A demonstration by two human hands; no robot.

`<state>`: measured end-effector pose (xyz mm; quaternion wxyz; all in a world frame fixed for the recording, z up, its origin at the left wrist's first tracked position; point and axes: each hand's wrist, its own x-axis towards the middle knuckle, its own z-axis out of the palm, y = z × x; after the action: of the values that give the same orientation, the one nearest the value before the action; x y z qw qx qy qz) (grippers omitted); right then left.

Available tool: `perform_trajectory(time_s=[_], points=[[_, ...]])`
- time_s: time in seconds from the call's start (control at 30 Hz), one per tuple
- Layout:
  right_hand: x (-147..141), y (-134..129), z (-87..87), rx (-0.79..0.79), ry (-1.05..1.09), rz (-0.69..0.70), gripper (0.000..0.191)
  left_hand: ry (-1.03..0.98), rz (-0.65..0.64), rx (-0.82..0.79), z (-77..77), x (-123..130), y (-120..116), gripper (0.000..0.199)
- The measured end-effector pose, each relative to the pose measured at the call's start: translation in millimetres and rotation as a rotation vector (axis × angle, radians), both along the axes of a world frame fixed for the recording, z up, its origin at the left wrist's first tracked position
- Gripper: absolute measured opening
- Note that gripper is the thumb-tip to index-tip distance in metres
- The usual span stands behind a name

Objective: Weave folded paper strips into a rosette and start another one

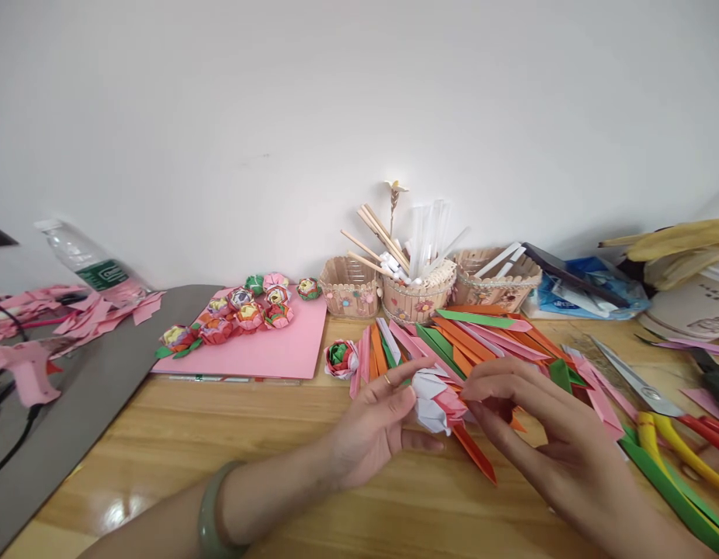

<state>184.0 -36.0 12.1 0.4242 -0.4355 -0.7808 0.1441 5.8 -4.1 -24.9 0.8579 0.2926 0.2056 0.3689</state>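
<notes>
A folded paper flower, white at one end and pink at the other, is held in the air over the table. My left hand grips its white end between thumb and fingers. From the other side, my right hand has its fingers curled and pinched at the pink petals; the exact fingertip contact is partly hidden. Just behind my hands spreads a pile of folded paper strips in orange, pink, green and white. Beside the pile sits a finished-looking paper flower with a green and red centre.
Several colourful paper flowers rest on pink paper. Small wooden baskets with sticks line the wall. Scissors lie at right. A pink glue gun and a plastic bottle are at left.
</notes>
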Motion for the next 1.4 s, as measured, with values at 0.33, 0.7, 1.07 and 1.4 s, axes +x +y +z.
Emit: perform_trajectory(time_s=[0.33, 0.7, 1.07, 1.4], points=[[-6, -3, 3.9, -0.031, 0.010, -0.008, 0.011, 0.170, 0.179, 0.204, 6.2, 2, -4, 0.043], [-7, 0, -3.1, -0.160, 0.017, -0.077, 0.007, 0.217, 0.269, 0.366, -2.5, 1, -4, 0.030], [-7, -3, -6.4, -0.144, -0.007, -0.056, 0.006, 0.275, 0.273, 0.399, 2.3, -1, -6, 0.037], [-8, -3, -9.5, -0.222, 0.009, -0.038, 0.008, 0.220, 0.281, 0.483, 1.0, 1, -7, 0.036]])
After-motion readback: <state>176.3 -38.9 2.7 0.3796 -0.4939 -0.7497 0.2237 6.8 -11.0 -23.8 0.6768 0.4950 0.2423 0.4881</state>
